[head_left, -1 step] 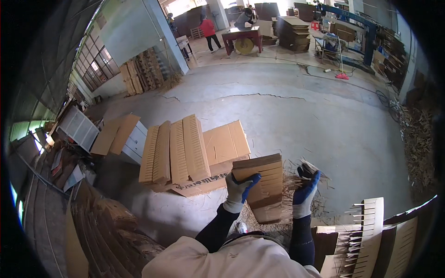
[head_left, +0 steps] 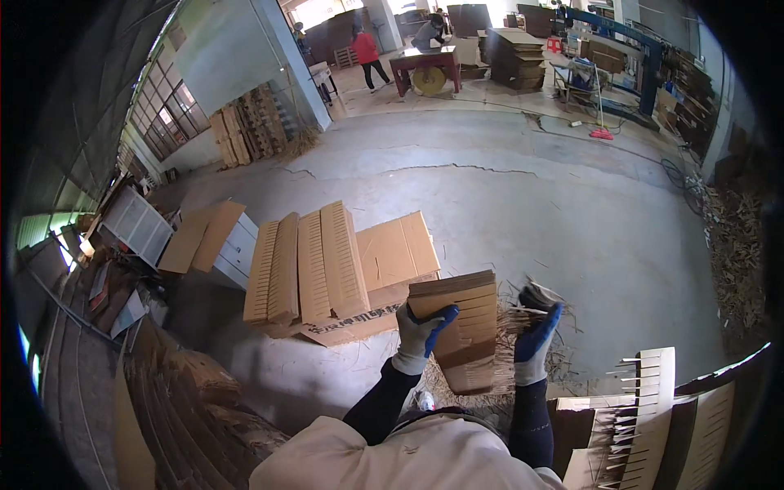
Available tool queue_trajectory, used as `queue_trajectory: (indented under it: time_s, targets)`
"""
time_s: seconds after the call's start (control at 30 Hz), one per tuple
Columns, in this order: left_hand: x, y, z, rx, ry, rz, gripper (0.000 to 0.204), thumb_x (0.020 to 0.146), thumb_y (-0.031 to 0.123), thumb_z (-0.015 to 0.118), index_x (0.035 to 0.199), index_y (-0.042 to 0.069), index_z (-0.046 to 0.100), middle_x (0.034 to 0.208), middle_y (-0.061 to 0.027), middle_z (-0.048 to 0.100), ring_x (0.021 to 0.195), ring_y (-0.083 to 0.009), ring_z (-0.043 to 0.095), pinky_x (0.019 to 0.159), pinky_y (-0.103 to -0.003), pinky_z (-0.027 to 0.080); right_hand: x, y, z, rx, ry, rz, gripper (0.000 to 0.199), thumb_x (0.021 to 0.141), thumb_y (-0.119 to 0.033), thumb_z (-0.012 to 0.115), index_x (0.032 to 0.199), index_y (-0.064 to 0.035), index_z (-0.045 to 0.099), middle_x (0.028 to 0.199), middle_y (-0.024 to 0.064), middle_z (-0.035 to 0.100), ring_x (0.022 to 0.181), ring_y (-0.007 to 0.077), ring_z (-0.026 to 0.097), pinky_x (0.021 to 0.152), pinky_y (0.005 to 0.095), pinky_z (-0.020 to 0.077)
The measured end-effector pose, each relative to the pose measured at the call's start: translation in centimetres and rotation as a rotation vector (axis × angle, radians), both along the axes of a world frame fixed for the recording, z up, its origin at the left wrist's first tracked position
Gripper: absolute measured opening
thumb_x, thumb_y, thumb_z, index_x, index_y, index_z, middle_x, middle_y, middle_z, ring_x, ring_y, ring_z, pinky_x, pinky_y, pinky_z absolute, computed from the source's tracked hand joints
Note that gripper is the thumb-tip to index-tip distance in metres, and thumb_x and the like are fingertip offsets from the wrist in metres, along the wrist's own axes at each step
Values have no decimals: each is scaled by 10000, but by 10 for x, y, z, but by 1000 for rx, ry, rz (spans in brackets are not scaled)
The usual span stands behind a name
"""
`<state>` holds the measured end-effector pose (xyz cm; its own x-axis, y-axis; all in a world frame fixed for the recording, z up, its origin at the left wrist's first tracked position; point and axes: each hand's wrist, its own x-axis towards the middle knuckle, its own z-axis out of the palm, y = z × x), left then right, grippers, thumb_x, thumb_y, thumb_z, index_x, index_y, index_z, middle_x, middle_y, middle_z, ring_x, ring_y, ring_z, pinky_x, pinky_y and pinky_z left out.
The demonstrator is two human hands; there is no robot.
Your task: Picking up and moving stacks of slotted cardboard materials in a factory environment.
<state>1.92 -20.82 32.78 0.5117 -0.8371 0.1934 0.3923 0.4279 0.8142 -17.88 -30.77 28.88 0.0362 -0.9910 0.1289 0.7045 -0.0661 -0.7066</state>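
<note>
My left hand [head_left: 418, 331], in a white and blue work glove, is closed on the left side of a stack of slotted cardboard [head_left: 465, 327]. Short slits run in from the stack's right edge. To the right of it, my right hand [head_left: 536, 339], gloved the same way, has its fingers closed around a bunch of thin cardboard slivers [head_left: 539, 296], which stick out past the fingertips. Loose slivers [head_left: 510, 320] are strewn on the floor between and below my hands.
Slotted cardboard stacks [head_left: 333, 261] lie on a printed carton [head_left: 351, 327] at front left. More slotted cardboard [head_left: 653, 416] with protruding slivers stands at lower right. Scraps heap [head_left: 739, 245] along the right wall. Two people [head_left: 367, 57] are at the back, one by a red table [head_left: 425, 61].
The slivers in my right hand have tilted slightly to the left. My left hand and the cardboard stack stay practically where they were.
</note>
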Motion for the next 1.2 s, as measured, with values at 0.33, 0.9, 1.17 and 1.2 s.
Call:
queue_trajectory:
  time_s: [0.33,0.9,1.17,1.2]
  targets:
    - [-2,-5,28,11,-108,-24,528,722,165,844,1121,-61,582,970,-160,702,854,-249,722,800,-351,621,17,31,-5,-102,658,486,413,776,-83,816,1128,70,664,1059,92,701,928,146,660,825,287,539]
    - [-16,-11,-11,-20,-343,-67,562,710,261,903,1103,-18,614,1004,-73,692,904,-140,679,821,-281,566,12,41,49,-235,432,203,291,809,-78,797,1055,45,704,969,70,732,865,140,685,779,282,547]
    - [-9,-4,-13,50,-462,-86,777,652,494,894,1158,-24,610,1038,-77,692,978,-161,656,874,-311,523,18,52,32,-195,341,176,451,807,-214,832,1068,107,652,1021,114,712,910,165,686,827,282,547]
    - [-10,-1,-13,57,-470,-80,771,652,493,895,1152,-22,613,1035,-77,694,975,-161,658,874,-311,523,19,52,33,-207,330,183,466,805,-226,835,1073,107,648,1026,117,709,917,166,685,829,281,547]
